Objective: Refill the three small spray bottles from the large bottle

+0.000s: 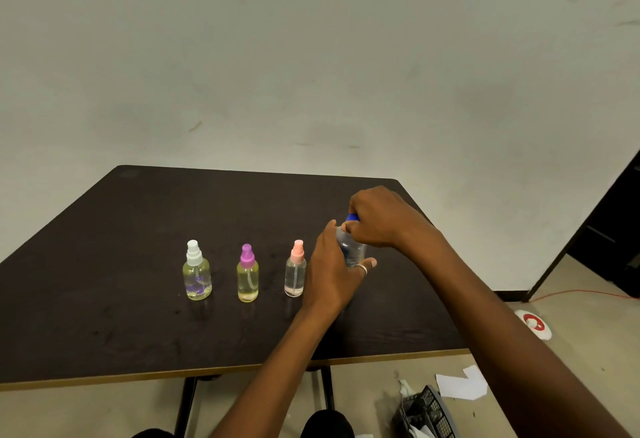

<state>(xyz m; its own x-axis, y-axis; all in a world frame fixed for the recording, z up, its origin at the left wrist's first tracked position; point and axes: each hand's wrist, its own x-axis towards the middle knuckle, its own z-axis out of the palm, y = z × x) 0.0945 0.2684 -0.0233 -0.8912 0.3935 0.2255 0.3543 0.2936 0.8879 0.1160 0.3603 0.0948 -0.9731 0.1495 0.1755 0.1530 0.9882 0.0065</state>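
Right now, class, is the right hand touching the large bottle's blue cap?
Touching. The head view shows the right hand curled round the blue cap, gripping it.

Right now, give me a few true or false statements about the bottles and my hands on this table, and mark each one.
The white-capped bottle, purple-capped bottle and pink-capped bottle stand upright in a row on the table. True.
The pink-capped bottle stands nearest the large bottle. True.
The large bottle's cap is red. False: it is blue.
The left hand lies flat on the table. False: it grips the large bottle; the right hand grips the cap.
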